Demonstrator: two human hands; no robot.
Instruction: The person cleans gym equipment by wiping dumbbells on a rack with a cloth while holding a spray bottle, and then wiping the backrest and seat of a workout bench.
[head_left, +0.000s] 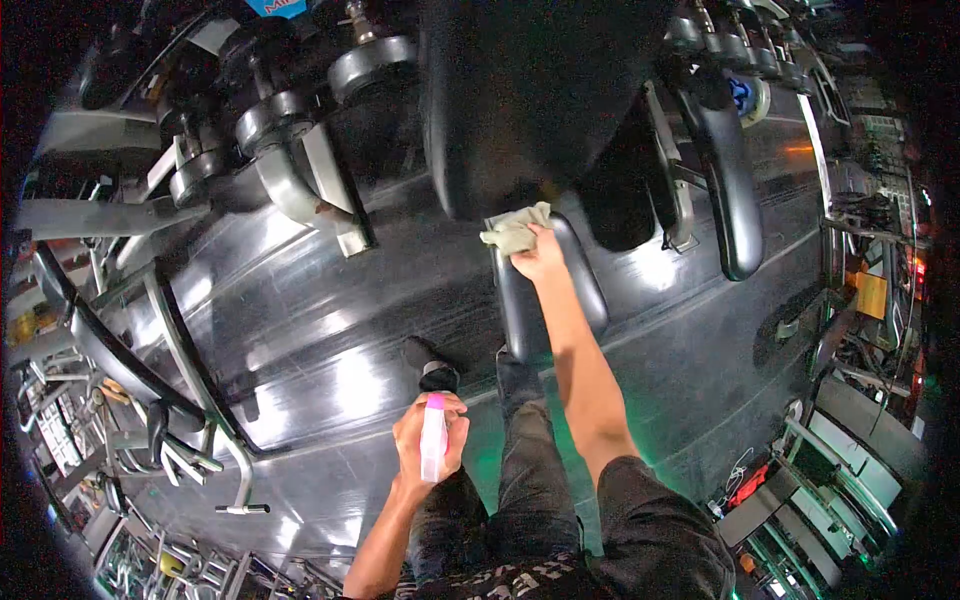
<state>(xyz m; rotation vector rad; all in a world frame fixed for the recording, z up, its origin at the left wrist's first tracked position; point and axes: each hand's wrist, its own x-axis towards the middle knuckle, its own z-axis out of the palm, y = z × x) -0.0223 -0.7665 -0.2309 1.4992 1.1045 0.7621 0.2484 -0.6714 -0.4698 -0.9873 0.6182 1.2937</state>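
Observation:
My left hand is closed around a spray bottle with a white and pink top, held low in front of my legs; the bottle's lower part is hidden. My right hand is stretched forward, gripping a crumpled pale cloth. The cloth lies at the far end of a black padded bench seat, close to the lower edge of a large black backrest. My forearm covers part of the seat.
Dumbbells sit on racks ahead. Another black padded bench stands to the right. At the left, a metal-framed machine rises from the dark, shiny floor. More gym equipment fills the lower right.

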